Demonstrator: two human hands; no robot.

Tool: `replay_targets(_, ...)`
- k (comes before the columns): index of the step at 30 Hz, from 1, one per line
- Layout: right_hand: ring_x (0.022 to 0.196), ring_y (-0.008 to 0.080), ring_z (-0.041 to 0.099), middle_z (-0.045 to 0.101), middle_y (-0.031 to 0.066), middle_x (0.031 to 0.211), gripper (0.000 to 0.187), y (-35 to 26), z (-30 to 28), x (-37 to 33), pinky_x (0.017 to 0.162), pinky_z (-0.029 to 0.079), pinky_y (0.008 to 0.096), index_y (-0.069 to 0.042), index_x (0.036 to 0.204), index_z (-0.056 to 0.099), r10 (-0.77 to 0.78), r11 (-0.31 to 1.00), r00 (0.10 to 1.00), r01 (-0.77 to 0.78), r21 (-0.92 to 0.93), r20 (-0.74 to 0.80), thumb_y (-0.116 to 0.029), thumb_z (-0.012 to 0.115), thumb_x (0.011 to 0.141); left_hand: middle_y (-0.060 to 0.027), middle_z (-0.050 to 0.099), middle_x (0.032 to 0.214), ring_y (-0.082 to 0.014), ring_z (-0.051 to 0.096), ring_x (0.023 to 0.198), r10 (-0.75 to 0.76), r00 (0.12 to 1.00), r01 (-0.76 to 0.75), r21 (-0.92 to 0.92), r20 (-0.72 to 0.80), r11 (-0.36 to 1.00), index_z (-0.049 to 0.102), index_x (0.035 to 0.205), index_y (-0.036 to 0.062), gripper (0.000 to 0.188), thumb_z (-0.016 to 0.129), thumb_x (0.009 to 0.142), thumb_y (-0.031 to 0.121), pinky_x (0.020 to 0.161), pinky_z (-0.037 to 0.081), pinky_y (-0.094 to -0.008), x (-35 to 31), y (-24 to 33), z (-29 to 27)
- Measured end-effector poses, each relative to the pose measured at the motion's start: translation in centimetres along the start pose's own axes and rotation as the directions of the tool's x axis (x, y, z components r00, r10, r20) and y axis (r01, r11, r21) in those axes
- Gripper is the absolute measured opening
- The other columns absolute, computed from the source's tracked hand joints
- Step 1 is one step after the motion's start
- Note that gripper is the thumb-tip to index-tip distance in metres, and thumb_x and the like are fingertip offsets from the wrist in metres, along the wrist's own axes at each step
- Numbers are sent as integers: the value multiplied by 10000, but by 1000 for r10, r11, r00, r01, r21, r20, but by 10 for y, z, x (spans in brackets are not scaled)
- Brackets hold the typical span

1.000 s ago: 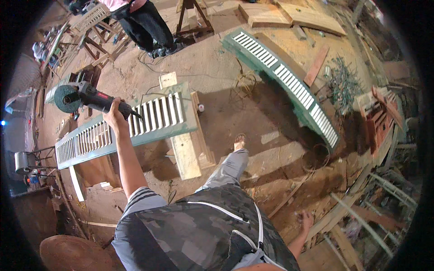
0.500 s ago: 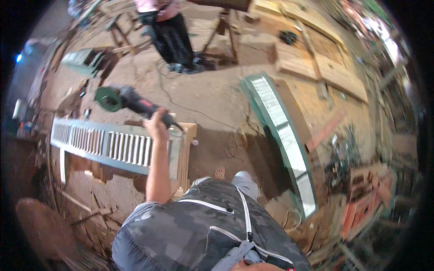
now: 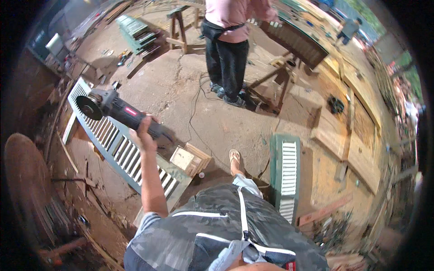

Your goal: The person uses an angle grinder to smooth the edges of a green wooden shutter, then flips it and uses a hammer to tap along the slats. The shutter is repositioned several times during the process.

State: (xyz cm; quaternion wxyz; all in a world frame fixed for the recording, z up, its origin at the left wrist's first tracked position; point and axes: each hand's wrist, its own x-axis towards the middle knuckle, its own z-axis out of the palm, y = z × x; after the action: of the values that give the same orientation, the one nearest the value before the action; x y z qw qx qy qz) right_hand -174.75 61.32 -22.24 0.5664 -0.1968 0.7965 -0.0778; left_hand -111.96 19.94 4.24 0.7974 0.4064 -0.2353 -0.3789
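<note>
Swung steeper in my view since the earlier frame, the louvered shutter (image 3: pixel 116 141) slants down-right at frame left. Angle grinder (image 3: pixel 120 112) overlaps it, slanting less; my left hand (image 3: pixel 143 137), nearer, wraps its rear, disc (image 3: pixel 89 108) toward upper left. My right hand is unseen; I cannot tell its state.

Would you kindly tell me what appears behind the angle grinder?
Behind the angle grinder in the left hand, part of a louvred panel and brown ground show around its outline. Whatever lies directly behind the angle grinder is covered and cannot be seen.
</note>
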Motion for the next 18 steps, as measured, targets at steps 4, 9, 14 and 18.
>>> replay_targets(4,750,259,712,749,140,897,188,-179,-66,79,656,551,407,-31,937,738,-35,962,990,70,-264,136,-198,669,884,-73,652,892,-197,639,731,327,936,-279,288,-133,916,627,1088,21,381,811,771,127,701,536,-349,78,26,-45)
replay_targets(9,782,267,713,750,152,902,194,-488,-142,207,678,549,429,-37,904,744,-356,676,917,384,-629,178,-205,649,879,-69,660,859,-185,640,720,322,914,-232,333,-247,914,641,1046,15,279,768,825,127,661,512,-335,136,51,-26)
replay_targets(14,896,278,725,758,159,963,359,-798,-70,232,807,560,405,-10,1141,709,-787,315,564,716,-623,250,-262,736,887,-51,663,810,-171,643,698,445,850,-251,528,-280,811,677,921,37,203,735,863,222,659,509,-307,249,131,-14)
replay_targets(18,833,233,700,737,105,893,339,-928,23,191,775,545,369,-1,1186,677,-741,387,601,746,-542,298,-214,710,925,-86,687,866,-205,677,734,487,838,-365,413,-244,835,681,945,17,183,769,830,129,710,549,-335,381,189,-12)
